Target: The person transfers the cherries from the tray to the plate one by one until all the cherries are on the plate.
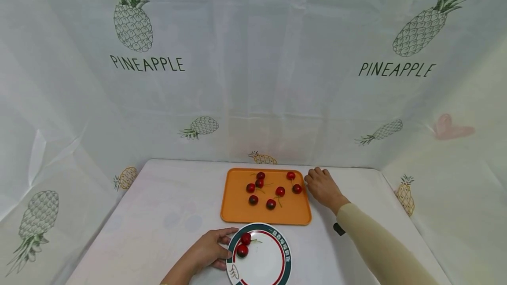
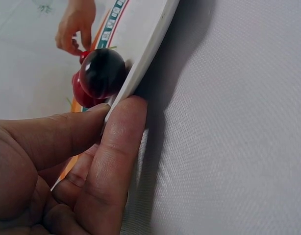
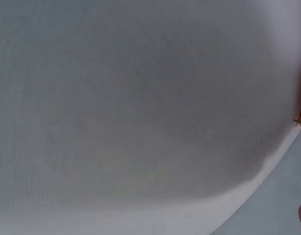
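Note:
My left hand [image 1: 211, 250] pinches the left rim of a round white plate [image 1: 263, 261] with a green and red border. The left wrist view shows the thumb [image 2: 67, 132] above the rim and a finger beneath. Two dark red cherries lie on the plate's left side; the nearer cherry [image 2: 102, 73] looks almost black. My right hand [image 1: 325, 188] is at the right edge of an orange tray [image 1: 237, 212], fingers bent downward, beside a cherry [image 1: 297, 188]. A green stem [image 3: 297, 121] shows near its fingertips; I cannot tell whether they hold a cherry.
Several more cherries, including one cherry [image 1: 271, 204] near the front, are spread over the tray, some with stems. The tray lies just behind the plate on a white-covered table [image 1: 170, 206]. A pineapple-print sheet [image 1: 269, 78] rises behind and at both sides.

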`<state>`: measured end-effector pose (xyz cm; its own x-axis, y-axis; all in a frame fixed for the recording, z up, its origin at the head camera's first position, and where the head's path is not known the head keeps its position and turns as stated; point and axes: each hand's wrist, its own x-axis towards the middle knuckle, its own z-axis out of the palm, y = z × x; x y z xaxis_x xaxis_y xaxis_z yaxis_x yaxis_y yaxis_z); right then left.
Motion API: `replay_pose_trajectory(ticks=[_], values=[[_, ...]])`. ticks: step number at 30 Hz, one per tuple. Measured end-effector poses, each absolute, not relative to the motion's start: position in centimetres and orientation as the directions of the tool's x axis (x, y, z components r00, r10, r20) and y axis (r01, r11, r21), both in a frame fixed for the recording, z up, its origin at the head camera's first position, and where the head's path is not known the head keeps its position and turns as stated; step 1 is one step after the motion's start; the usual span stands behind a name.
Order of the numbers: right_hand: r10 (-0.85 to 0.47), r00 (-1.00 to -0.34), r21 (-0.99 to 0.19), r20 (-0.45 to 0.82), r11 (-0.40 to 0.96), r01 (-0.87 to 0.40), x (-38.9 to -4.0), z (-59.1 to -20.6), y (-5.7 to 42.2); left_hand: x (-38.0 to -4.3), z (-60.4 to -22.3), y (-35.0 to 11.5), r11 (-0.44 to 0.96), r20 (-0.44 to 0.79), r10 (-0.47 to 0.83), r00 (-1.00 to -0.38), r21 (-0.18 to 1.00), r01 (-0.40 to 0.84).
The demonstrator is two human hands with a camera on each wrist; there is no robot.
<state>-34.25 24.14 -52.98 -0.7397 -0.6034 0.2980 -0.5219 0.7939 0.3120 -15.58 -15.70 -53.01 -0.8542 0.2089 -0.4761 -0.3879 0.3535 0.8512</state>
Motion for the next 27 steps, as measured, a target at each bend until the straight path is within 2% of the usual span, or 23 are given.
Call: replay_pose_trajectory(ticks=[6, 10, 15, 27], values=[[-0.585, -0.747, 0.27, 0.316, 0.81, -0.52, -34.2, -53.67, 23.81, -15.46, -53.22, -15.76, 0.346, -0.481, 0.203, -0.853, 0.85, -0.397], [-0.576, -0.749, 0.273, 0.328, 0.816, -0.509, -34.2, -53.81, 23.64, -15.42, -53.16, -15.74, 0.331, -0.472, 0.207, -0.857, 0.858, -0.393], [-0.591, -0.719, 0.285, 0.365, 0.807, -0.517, -34.36, -53.79, 23.65, -15.36, -53.24, -15.8, 0.315, -0.454, 0.226, -0.862, 0.871, -0.376], [-0.601, -0.719, 0.295, 0.35, 0.799, -0.524, -34.59, -53.79, 24.12, -15.3, -53.04, -15.82, 0.302, -0.445, 0.234, -0.865, 0.878, -0.37]])
